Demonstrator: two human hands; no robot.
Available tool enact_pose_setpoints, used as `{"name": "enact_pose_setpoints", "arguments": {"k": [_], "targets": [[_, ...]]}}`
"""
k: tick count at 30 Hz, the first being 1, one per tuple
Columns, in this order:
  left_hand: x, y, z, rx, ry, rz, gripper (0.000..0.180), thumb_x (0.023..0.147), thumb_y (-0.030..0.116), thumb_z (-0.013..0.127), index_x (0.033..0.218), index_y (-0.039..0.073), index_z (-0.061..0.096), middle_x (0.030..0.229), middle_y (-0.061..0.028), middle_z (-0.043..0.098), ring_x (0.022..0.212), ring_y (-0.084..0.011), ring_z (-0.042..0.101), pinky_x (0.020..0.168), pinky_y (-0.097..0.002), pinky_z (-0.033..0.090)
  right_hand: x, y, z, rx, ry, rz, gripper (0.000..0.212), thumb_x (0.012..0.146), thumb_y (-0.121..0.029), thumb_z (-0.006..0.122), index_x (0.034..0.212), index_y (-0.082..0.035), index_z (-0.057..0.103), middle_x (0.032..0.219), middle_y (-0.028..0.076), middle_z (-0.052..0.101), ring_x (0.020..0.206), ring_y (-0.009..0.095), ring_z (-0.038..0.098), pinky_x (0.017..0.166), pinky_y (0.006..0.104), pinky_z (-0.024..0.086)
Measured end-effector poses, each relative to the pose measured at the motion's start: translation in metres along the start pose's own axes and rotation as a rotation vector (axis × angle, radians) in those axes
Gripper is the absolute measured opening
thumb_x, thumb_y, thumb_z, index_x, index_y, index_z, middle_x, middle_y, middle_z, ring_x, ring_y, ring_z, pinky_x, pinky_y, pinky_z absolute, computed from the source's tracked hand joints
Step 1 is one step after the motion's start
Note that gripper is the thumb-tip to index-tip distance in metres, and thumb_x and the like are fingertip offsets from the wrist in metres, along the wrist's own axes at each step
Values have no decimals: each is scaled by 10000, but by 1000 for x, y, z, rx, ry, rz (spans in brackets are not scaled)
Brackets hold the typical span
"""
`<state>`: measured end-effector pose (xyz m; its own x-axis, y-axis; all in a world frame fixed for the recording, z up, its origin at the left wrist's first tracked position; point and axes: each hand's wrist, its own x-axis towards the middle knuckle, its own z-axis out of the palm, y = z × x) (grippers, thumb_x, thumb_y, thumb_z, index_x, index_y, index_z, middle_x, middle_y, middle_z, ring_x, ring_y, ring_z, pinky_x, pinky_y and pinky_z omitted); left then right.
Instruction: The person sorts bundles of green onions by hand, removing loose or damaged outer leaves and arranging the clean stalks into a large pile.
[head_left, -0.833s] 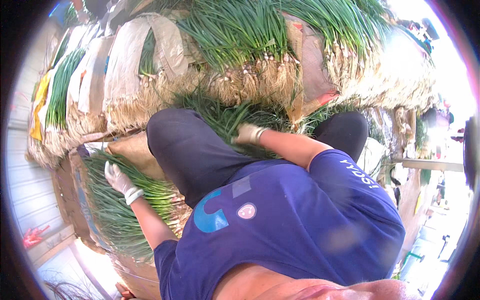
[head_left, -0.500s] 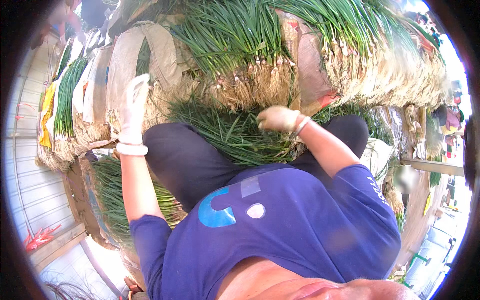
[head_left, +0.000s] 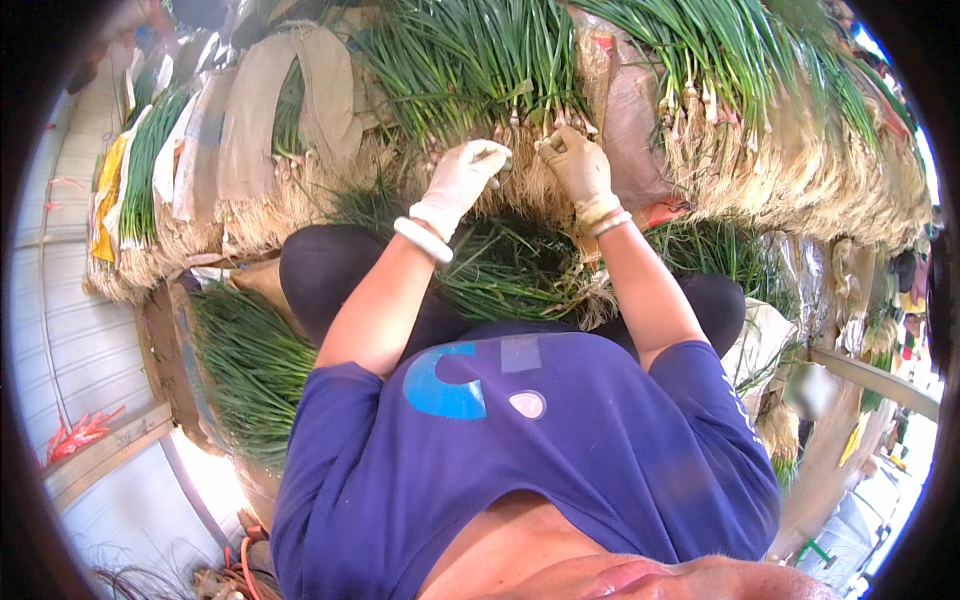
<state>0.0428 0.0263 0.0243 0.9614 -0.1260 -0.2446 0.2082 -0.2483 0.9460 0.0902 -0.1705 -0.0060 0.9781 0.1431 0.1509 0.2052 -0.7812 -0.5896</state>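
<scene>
Before the person, spring onions point(head_left: 490, 70) lie in a row, roots point(head_left: 530, 178) nearest, leaves pointing away. The left hand point(head_left: 462, 180) and right hand point(head_left: 582, 172) are side by side over the middle bunch's root end — contact unclear. Sacking point(head_left: 250, 135) lies across bunches to their left; a sack point(head_left: 630, 125) divides middle from right. Loose leaves point(head_left: 505, 270) lie between the knees point(head_left: 320, 265) — another pile point(head_left: 250, 370) left of them.

A produce shed, stacked with greens

I took it for a produce-sorting shed: long-rooted green onions point(head_left: 480, 70) lay in rows along a bank, beige sacking point(head_left: 245, 130) draped among them, with loose green leaves point(head_left: 505, 275) heaped below. Pale ribbed panels point(head_left: 95, 340) walled the left side, above a rough wooden beam point(head_left: 112, 458).
</scene>
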Motion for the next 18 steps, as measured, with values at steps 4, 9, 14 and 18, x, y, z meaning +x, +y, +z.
{"name": "enact_pose_setpoints", "arguments": {"k": [4, 9, 14, 18], "targets": [[8, -4, 27, -159, -52, -85, 253, 858, 272, 633, 1016, 76, 651, 774, 23, 630, 573, -69, 483, 531, -209, 391, -53, -42, -25, 83, -25, -125, 230, 758, -270, 698, 803, -89, 563, 701, 105, 615, 658, 288, 607, 574, 361, 476], [6, -19, 24, -537, -169, -85, 199, 889, 199, 588, 997, 45, 655, 773, -8, 654, 543, -26, 485, 477, -156, 362, -78, -40, -41, 298, -125, -169, 187, 786, -225, 692, 836, -88, 575, 742, 91, 621, 660, 239, 614, 594, 317, 480], [-34, -6, 27, -699, -252, -125, 204, 911, 187, 556, 1026, 40, 638, 764, -13, 653, 523, -9, 463, 468, -137, 341, -30, -19, -39, 557, -18, -109, 273, 869, -292, 604, 1063, -100, 605, 1055, 80, 633, 1026, 192, 566, 906, 310, 425], [-52, -25, 26, -624, -199, -140, 198, 916, 186, 548, 1025, 44, 635, 764, -21, 651, 531, -27, 473, 485, -151, 361, -36, -38, -10, 996, -702, 111, 393, 913, -360, 535, 1118, -25, 549, 932, 41, 626, 840, 118, 564, 713, 261, 451]]}}
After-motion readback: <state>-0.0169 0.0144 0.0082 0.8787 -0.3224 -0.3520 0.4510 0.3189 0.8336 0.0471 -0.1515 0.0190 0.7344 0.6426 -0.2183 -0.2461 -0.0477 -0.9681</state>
